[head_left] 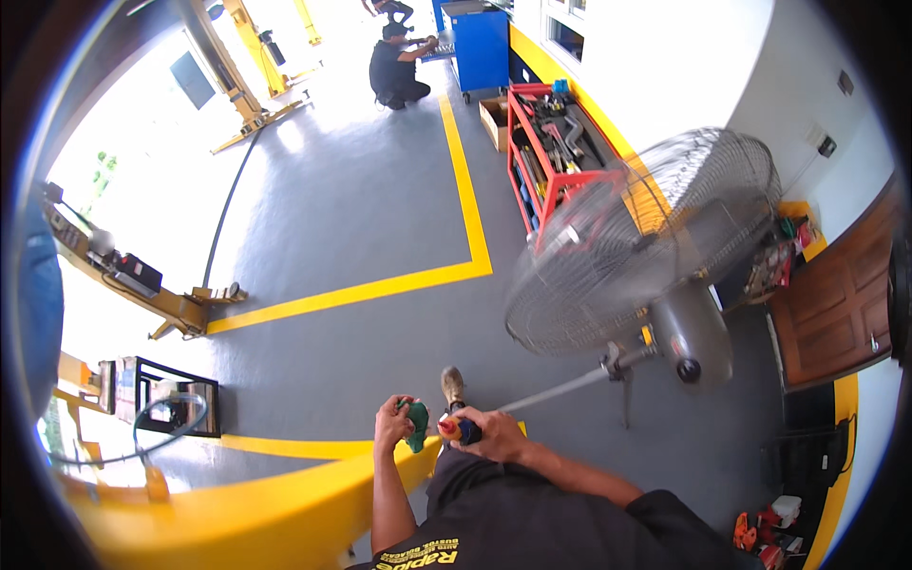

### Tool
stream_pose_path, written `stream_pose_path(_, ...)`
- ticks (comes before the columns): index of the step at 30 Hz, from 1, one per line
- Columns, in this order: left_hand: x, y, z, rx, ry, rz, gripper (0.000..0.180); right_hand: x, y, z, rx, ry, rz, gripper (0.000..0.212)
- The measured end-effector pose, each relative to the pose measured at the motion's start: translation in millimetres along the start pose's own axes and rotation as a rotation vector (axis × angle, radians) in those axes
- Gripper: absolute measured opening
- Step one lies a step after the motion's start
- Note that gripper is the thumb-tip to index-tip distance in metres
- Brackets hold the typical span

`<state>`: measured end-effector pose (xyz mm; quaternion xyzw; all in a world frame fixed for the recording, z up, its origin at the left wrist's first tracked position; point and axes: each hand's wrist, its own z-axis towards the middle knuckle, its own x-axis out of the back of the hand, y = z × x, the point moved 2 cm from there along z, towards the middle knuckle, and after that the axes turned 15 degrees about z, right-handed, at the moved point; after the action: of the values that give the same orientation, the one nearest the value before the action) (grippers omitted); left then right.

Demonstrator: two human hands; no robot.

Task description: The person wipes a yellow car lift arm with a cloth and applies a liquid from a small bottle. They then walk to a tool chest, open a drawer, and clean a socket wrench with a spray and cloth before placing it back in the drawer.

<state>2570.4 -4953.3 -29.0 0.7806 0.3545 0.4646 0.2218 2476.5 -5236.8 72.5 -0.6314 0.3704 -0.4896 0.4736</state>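
Observation:
In front of my body, my left hand [390, 420] is closed on a small green thing [416, 425]; its exact kind is too small to make out. Close by on the right, my right hand [496, 436] wraps round a dark bottle [466, 431] with a yellow and red top, the red tip pointing left. The two held things are near each other with a narrow gap between them. Below and to the left of my hands runs a thick yellow beam [285, 503].
A large pedestal fan [655, 237] stands to the right. Beyond it is a red tool cart [560, 142] loaded with tools. Farther off, a person [399, 66] crouches by a blue cabinet [482, 47]. Yellow lift posts [142, 285] and a black-framed stand [176, 394] are on the left.

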Motion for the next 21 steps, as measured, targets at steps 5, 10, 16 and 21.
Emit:
stream_pose_path(5,13,-107,126,0.253,-0.020,0.564,0.018,-15,-22,99,-0.071,0.081,0.049,0.057)
stream_pose_path(10,71,-105,183,0.382,0.024,0.311,0.021,-1,-53,201,-0.060,0.137,0.075,0.057)
stream_pose_path(16,138,-80,226,0.240,0.124,0.328,0.064,31,-81,295,0.042,0.306,0.176,0.055)
stream_pose_path(21,159,-145,227,0.428,0.032,0.489,0.080,50,-97,345,0.026,0.374,0.156,0.052)
